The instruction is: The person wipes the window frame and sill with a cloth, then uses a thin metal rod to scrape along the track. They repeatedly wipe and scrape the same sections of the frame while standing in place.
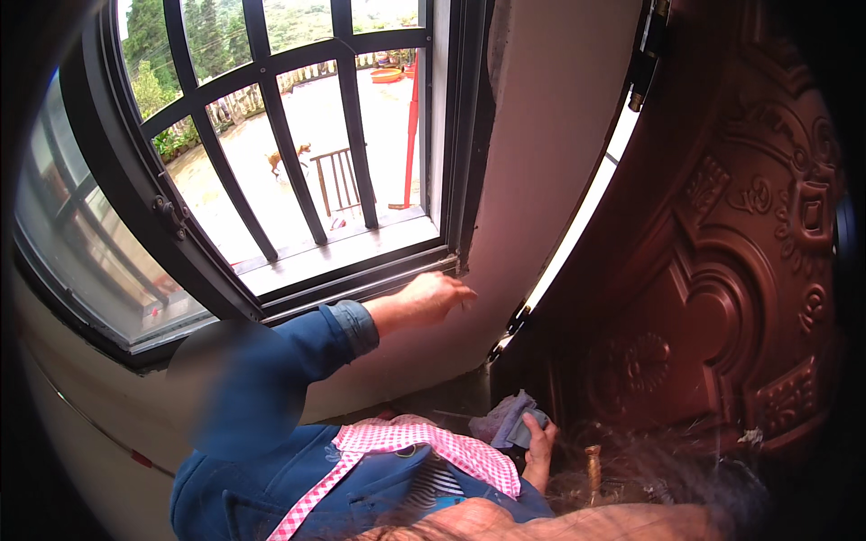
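Note:
My left hand (433, 296), in a rolled blue sleeve, reaches out at the lower right corner of the black window frame (352, 274). Its fingers point right, loosely bent, beside the pale wall; whether they hold anything or touch the frame, I cannot tell. Lower down, my right hand (539, 441) grips a blue-grey item (526, 426), perhaps a folded cloth or a sponge. A purple cloth (497, 420) lies against that item on its left side. Pink checked fabric (433, 436) covers part of my blue jacket in front of me.
Dark bars (294, 155) cross the window; outside are a dog (289, 159) and a paved yard. A sliding pane (108, 223) stands at the left. An embossed red-brown door (731, 270) is on the right, with a bright gap along its hinge side. Hair crosses the lower view.

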Motion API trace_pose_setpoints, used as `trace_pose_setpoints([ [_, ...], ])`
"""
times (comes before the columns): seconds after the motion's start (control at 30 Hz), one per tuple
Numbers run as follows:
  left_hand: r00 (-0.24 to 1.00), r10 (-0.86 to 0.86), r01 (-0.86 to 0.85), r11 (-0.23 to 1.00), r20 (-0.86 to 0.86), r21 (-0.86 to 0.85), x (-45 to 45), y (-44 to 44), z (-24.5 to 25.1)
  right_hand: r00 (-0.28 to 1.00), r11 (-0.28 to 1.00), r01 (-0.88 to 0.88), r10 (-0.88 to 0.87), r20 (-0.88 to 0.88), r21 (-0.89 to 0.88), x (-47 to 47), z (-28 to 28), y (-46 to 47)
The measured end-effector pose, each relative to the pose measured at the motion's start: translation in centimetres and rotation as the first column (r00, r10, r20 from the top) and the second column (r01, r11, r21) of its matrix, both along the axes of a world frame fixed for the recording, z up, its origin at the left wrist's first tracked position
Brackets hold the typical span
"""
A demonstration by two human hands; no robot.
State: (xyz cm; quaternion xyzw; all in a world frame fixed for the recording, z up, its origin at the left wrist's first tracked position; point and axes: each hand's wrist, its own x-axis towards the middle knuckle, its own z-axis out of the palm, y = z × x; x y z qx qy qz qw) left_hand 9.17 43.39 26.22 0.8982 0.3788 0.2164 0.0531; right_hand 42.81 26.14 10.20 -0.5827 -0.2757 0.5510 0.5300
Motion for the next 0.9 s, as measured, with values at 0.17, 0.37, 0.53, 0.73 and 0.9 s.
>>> trace_pose_setpoints([
  [0.17, 0.996, 0.086, -0.086, 0.996, -0.007, -0.034, -0.6, 0.5, 0.3, 1.0, 1.0, -0.004, 0.004, 0.007, 0.019, 0.3, 0.0, 0.1],
  [0.37, 0.957, 0.281, -0.271, 0.954, 0.073, -0.126, -4.2, 4.4, 0.1, 1.0, 1.0, 0.006, -0.006, -0.019, 0.015, 0.3, -0.2, -0.2],
  [0.53, 0.977, 0.175, -0.129, 0.94, 0.12, -0.316, -4.9, 7.1, -1.8, 1.0, 1.0, 0.018, -0.018, -0.006, 0.011, 0.4, -0.2, -0.2],
  [0.73, 0.996, 0.033, -0.006, 0.951, 0.083, -0.31, -5.4, 8.6, -2.0, 0.999, 0.999, 0.042, -0.042, 0.023, 0.011, 0.3, 0.0, -0.4],
  [0.9, 0.999, 0.027, -0.017, 0.92, 0.022, -0.391, -5.0, 9.1, -1.6, 1.0, 1.0, 0.014, -0.013, -0.014, 0.024, -0.1, 0.1, 0.1],
])
